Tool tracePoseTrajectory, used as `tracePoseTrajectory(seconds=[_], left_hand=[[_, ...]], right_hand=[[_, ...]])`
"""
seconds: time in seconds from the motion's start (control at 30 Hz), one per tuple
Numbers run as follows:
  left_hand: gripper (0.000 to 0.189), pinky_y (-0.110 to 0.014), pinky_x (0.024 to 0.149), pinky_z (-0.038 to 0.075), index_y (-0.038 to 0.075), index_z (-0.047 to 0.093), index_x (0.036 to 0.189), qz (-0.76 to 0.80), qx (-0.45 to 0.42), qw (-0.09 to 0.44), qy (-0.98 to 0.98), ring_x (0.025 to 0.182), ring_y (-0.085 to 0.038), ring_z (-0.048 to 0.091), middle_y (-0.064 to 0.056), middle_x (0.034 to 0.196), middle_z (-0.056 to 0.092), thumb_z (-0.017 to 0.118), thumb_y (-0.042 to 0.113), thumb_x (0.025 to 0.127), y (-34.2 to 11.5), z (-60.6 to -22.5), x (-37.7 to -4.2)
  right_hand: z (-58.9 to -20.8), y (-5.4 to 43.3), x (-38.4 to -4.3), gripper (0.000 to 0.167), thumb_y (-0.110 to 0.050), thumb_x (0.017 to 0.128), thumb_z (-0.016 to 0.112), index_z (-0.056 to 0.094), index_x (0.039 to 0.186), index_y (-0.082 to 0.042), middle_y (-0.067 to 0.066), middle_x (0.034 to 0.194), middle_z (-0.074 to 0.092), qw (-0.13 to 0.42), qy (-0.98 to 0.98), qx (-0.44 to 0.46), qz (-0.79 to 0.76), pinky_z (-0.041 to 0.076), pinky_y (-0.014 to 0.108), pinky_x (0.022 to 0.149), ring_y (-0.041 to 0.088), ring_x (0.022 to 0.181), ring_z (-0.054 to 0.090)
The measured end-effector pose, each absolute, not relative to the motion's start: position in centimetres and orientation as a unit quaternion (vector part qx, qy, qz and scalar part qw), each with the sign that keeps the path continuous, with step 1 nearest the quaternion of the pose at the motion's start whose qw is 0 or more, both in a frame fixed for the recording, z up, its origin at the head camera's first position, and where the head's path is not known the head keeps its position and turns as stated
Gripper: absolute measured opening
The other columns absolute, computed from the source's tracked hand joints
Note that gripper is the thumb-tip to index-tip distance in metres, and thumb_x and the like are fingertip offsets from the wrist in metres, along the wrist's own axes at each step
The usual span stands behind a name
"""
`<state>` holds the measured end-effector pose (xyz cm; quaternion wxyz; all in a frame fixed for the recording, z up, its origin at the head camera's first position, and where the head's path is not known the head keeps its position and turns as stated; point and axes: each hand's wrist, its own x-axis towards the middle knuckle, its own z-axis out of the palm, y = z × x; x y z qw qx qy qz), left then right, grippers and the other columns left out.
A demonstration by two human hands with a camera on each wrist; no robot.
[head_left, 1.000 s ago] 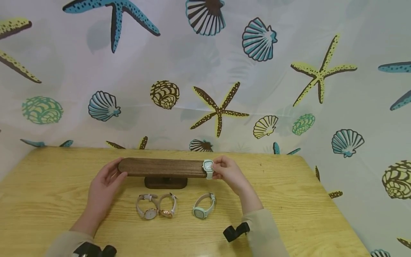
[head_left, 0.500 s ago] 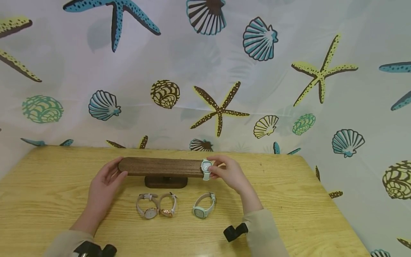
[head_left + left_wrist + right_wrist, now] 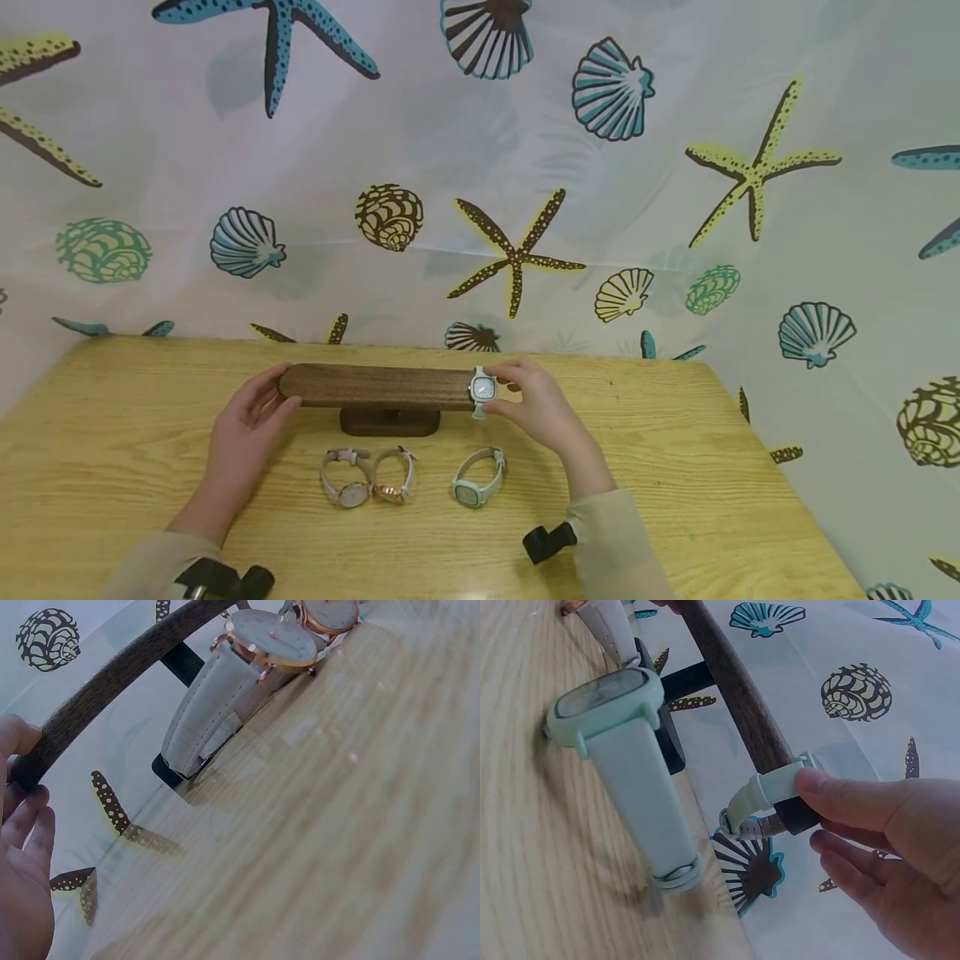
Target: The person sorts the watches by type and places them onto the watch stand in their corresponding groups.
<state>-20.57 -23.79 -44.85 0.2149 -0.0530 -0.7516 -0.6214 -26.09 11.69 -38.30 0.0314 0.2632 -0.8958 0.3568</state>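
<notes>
My left hand (image 3: 243,433) grips the left end of a dark brown wooden watch stand's bar (image 3: 382,387), thumb in front and fingers behind. A mint-green watch (image 3: 483,388) with a squarish face is looped round the bar's right end. My right hand (image 3: 542,408) holds this watch at that end; in the right wrist view its thumb (image 3: 810,782) presses on the strap (image 3: 778,785), and the other fingers curl below and beyond the bar's tip. The strap hangs loosely below the bar there. The stand's base (image 3: 390,422) rests on the table.
Before the stand, two pale-strapped watches with rose-gold cases, a left one (image 3: 352,495) and a right one (image 3: 392,493), lie side by side on the wooden table (image 3: 712,483). Another mint-green watch (image 3: 468,494) lies right of them. A shell-patterned cloth (image 3: 337,167) hangs behind.
The watch has slid slightly left onto the bar's right end. My right thumb has shifted from the watch's face down to its lower edge. The left hand keeps its hold.
</notes>
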Motion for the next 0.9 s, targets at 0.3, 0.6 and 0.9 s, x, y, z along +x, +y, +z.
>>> tracePoseTrajectory(seconds=[0.3, 0.6, 0.9], left_hand=[[0.051, -0.012, 0.094, 0.042, 0.005, 0.044, 0.142, -0.607, -0.045, 0.210, -0.765, 0.124, -0.005, 0.045, -0.014, 0.142, 0.044, 0.061, 0.014, 0.095, -23.9, -45.0, -20.5], [0.051, -0.012, 0.094, 0.041, 0.005, 0.045, 0.142, -0.607, -0.047, 0.213, -0.764, 0.125, -0.006, 0.046, -0.015, 0.142, 0.044, 0.062, 0.015, 0.095, -24.0, -45.1, -20.8], [0.053, -0.011, 0.094, 0.041, 0.004, 0.042, 0.143, -0.602, -0.038, 0.206, -0.771, 0.126, -0.009, 0.044, -0.021, 0.143, 0.041, 0.062, 0.017, 0.095, -23.9, -44.8, -20.7]], right_hand=[[-39.0, 10.8, -26.3, 0.050, -0.016, 0.081, 0.076, 0.061, 0.127, -0.006, 0.010, 0.129, 0.057, 0.069, -0.893, 0.275, 0.350, 0.045, 0.041, 0.100, 0.028, 0.119, 0.053], [-39.8, 9.8, -26.4, 0.049, -0.020, 0.082, 0.076, 0.062, 0.128, -0.011, 0.006, 0.130, 0.057, 0.077, -0.887, 0.271, 0.366, 0.041, 0.039, 0.103, 0.024, 0.123, 0.050], [-40.0, 8.3, -26.3, 0.049, -0.022, 0.082, 0.076, 0.062, 0.127, -0.011, 0.004, 0.129, 0.059, 0.094, -0.885, 0.273, 0.364, 0.041, 0.036, 0.104, 0.022, 0.122, 0.050]])
